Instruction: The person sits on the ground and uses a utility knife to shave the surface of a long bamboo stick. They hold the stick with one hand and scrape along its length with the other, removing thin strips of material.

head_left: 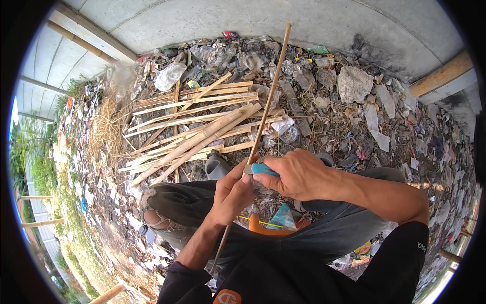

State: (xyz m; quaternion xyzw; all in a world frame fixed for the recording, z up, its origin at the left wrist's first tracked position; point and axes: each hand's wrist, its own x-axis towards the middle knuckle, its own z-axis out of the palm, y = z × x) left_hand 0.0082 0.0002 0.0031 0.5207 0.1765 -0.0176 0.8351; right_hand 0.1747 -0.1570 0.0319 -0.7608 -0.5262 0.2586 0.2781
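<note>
A long thin bamboo strip (269, 97) slants up and away from my lap, its near end passing under my left forearm. My left hand (234, 197) is closed around the strip above my knees, with the thumb close to a blade. My right hand (299, 175) grips a blue-handled cutter knife (264, 170). The knife's metal blade lies across the strip, touching it just beyond my left fingers. The exact blade edge is too small to make out.
Ahead to the left lies a loose pile of bamboo strips (187, 117), with thicker split pieces (202, 139) on top. Litter covers the ground up to a concrete wall (212, 20). A large stone (354, 84) sits far right. Something orange (268, 229) is between my legs.
</note>
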